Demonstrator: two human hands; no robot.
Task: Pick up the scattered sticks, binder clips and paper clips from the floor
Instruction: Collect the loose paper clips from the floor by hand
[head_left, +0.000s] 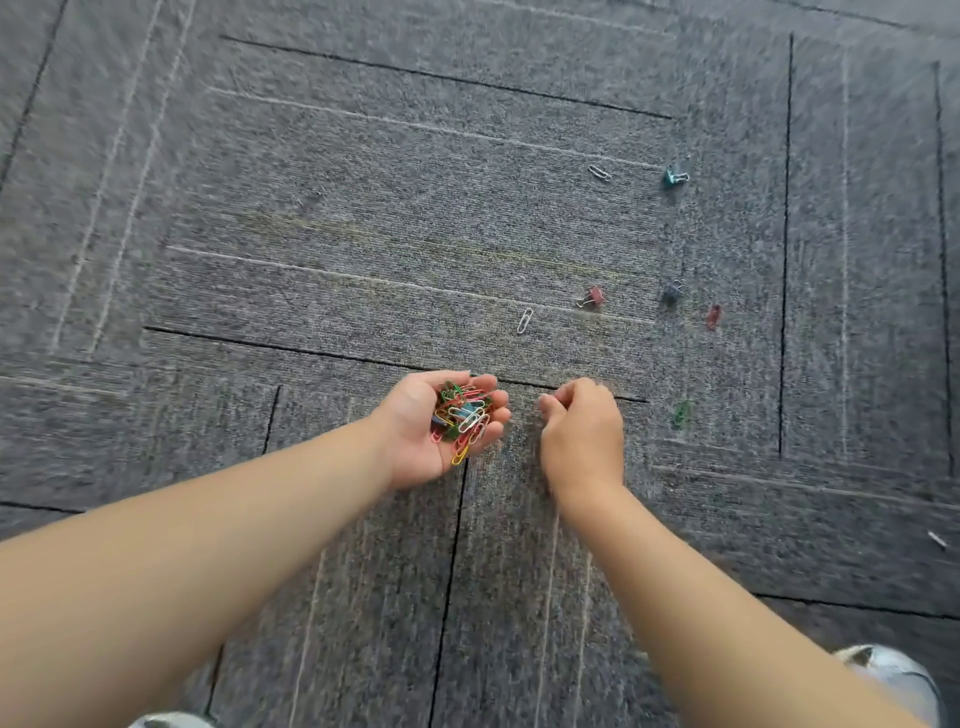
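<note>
My left hand (415, 431) is cupped palm up and holds a pile of coloured paper clips (464, 415). Just right of it my right hand (582, 436) hovers knuckles up with its fingers curled; nothing shows between them. On the carpet ahead lie a white paper clip (525, 320), a silver paper clip (599, 173), a red binder clip (592, 297), a teal binder clip (674, 177), a dark blue binder clip (672, 292), a red clip (714, 316) and a blurred green clip (680, 414).
Grey carpet tiles (363, 208) with dark seams and pale lines cover the floor. A small white scrap (937, 539) lies at the far right. My shoe tips (893, 670) show at the bottom corners.
</note>
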